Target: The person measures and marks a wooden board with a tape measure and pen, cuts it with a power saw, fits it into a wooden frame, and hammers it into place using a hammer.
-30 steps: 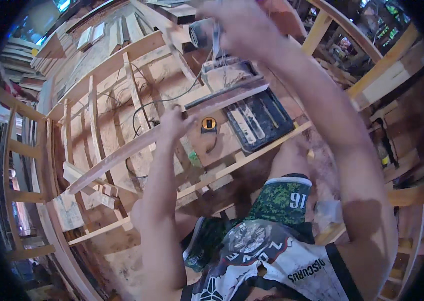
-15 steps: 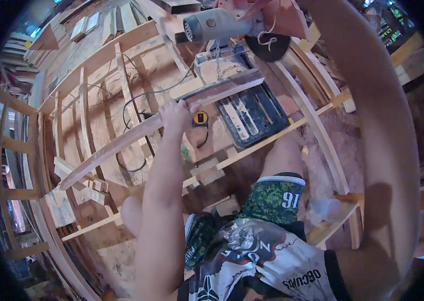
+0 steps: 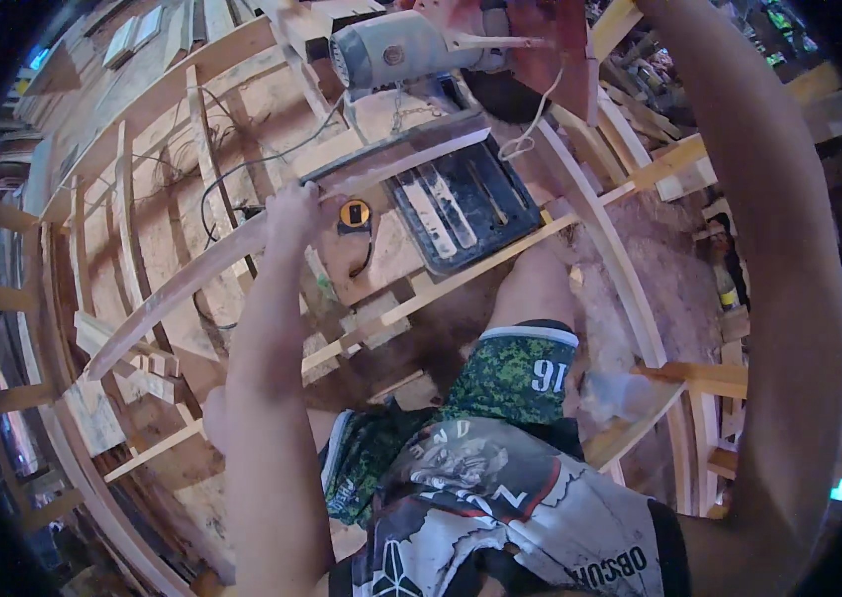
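Note:
My left hand (image 3: 291,209) grips a long wooden strip (image 3: 162,289) lying diagonally along the dark fence of a cut-off saw, over its black slotted base (image 3: 466,209). The saw's grey motor (image 3: 386,52) and red guard (image 3: 550,65) are raised above, with a pale cord hanging. My right forearm (image 3: 769,219) reaches up to the top edge, where the hand is cut off from view. An orange and black tape measure (image 3: 354,214) lies just right of my left hand.
A wooden frame of crosspieces (image 3: 127,239) spans the left, with loose offcuts (image 3: 142,358) on it. A black cable (image 3: 212,199) loops across it. My legs are below the saw. Timber lengths (image 3: 645,318) run down the right, and more boards are stacked at the far left.
My right hand has moved up and right, out of view. The saw's motor and red guard now show more fully. The view has shifted, with my left hand still on the strip.

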`<action>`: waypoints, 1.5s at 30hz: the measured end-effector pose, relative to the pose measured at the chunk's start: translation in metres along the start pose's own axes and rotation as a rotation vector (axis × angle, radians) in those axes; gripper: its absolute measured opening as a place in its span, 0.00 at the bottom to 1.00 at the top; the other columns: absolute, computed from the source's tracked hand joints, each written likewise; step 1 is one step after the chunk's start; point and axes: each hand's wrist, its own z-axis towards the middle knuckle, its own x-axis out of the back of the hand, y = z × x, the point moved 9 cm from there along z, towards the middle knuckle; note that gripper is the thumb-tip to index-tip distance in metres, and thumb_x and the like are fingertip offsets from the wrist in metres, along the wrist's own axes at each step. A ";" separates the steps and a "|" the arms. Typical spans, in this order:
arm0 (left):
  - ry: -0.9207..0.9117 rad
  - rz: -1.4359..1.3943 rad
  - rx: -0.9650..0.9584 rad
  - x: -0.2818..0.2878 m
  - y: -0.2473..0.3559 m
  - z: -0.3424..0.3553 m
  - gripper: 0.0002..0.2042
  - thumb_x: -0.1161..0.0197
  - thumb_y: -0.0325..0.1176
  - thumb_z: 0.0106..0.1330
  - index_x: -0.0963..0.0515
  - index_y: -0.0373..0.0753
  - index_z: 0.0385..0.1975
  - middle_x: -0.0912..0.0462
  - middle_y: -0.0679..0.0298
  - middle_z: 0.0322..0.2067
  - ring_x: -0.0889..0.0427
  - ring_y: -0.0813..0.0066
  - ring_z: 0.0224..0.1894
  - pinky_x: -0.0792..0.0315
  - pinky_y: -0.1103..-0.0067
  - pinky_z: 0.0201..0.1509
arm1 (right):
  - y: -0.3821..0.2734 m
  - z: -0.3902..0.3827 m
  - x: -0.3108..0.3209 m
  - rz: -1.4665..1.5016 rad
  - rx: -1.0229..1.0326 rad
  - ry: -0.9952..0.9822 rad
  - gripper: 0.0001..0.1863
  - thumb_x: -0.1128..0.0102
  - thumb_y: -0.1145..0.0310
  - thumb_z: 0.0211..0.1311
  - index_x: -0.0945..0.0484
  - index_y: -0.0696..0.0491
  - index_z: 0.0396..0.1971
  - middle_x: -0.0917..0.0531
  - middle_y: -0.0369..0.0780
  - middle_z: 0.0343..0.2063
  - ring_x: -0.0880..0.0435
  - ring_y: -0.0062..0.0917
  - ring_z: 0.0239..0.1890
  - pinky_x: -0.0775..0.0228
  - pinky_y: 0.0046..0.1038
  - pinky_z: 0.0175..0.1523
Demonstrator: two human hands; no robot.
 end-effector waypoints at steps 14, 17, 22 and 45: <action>0.080 -0.204 0.049 -0.002 -0.016 0.005 0.29 0.32 0.62 0.52 0.15 0.36 0.33 0.14 0.49 0.33 0.14 0.54 0.41 0.22 0.65 0.48 | -0.003 0.043 -0.019 0.298 0.184 -0.096 0.14 0.45 0.67 0.63 0.18 0.55 0.45 0.16 0.39 0.35 0.20 0.24 0.32 0.27 0.30 0.44; 0.059 -0.220 0.056 0.004 -0.011 0.004 0.29 0.32 0.62 0.52 0.15 0.35 0.33 0.14 0.49 0.33 0.14 0.54 0.41 0.21 0.65 0.47 | -0.003 0.038 -0.029 0.346 0.171 -0.102 0.15 0.45 0.66 0.62 0.19 0.55 0.46 0.15 0.38 0.36 0.20 0.24 0.32 0.27 0.30 0.45; 0.034 -0.179 0.109 0.002 -0.014 0.002 0.30 0.32 0.63 0.52 0.15 0.37 0.34 0.14 0.52 0.35 0.14 0.56 0.41 0.21 0.65 0.47 | -0.003 0.031 -0.038 0.421 0.135 -0.105 0.16 0.44 0.66 0.62 0.19 0.54 0.48 0.15 0.38 0.37 0.20 0.24 0.32 0.27 0.29 0.45; 0.216 -0.057 0.042 -0.001 -0.003 -0.001 0.29 0.36 0.66 0.54 0.14 0.43 0.35 0.18 0.58 0.35 0.16 0.59 0.41 0.24 0.65 0.48 | 0.008 0.010 -0.070 0.495 0.119 -0.839 0.31 0.46 0.72 0.58 0.33 0.55 0.65 0.19 0.41 0.54 0.19 0.26 0.50 0.30 0.29 0.59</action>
